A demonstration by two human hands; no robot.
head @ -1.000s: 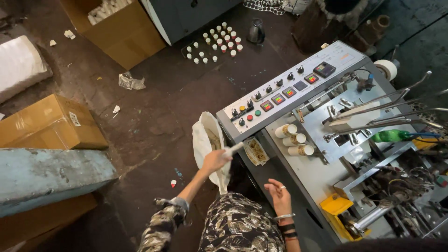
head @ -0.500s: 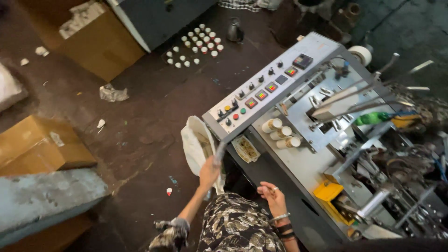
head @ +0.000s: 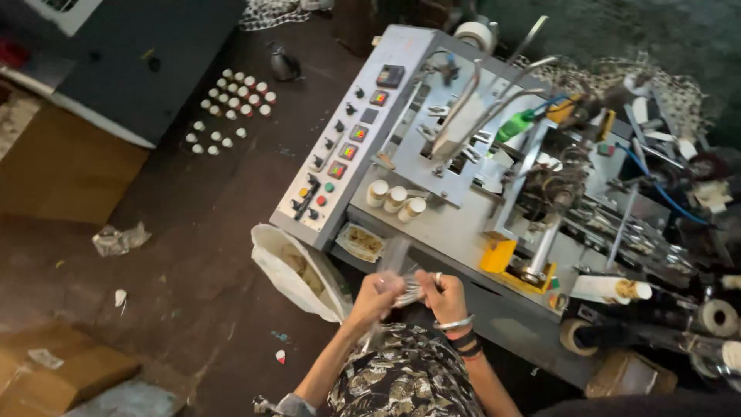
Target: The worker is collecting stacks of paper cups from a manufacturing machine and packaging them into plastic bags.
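Both hands, left hand [head: 380, 295] and right hand [head: 441, 293], are gripping a clear bag [head: 400, 266] between them, standing upright, equally near both.

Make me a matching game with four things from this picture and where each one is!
Things:
1. clear plastic bag
2. white sack
3. three paper cups
4. small white bottles

Places:
A. standing in rows on the floor
B. held between the left hand and right hand
C. on the machine top beside the control panel
D. hanging open at the machine's near corner

Pairs: 1-B, 2-D, 3-C, 4-A
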